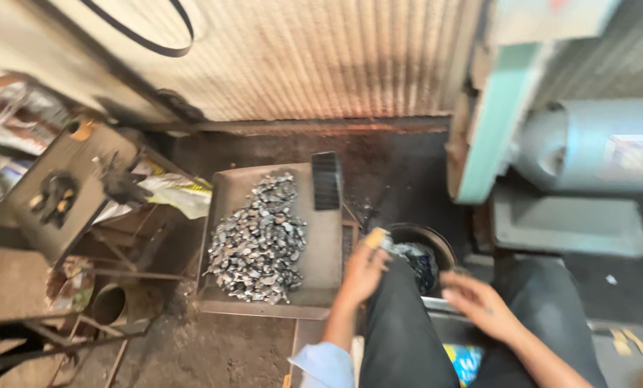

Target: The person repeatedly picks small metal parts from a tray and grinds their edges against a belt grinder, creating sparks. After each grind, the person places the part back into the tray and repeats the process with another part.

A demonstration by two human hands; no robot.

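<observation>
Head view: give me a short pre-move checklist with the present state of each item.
1. Left hand in view: ok.
2. Left hand holding something: a small yellowish piece at its fingertips; grip cannot tell, blurred.
3. Right hand free: ok, fingers spread, nothing visible in it.
4. Tray stocked: ok, pile of small metal parts.
5. Round dark container beside the left hand: contents cannot tell.

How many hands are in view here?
2. The left hand is beside the tray of small metal pieces, near the dark round bucket. The right hand hovers over the person's lap.
</observation>
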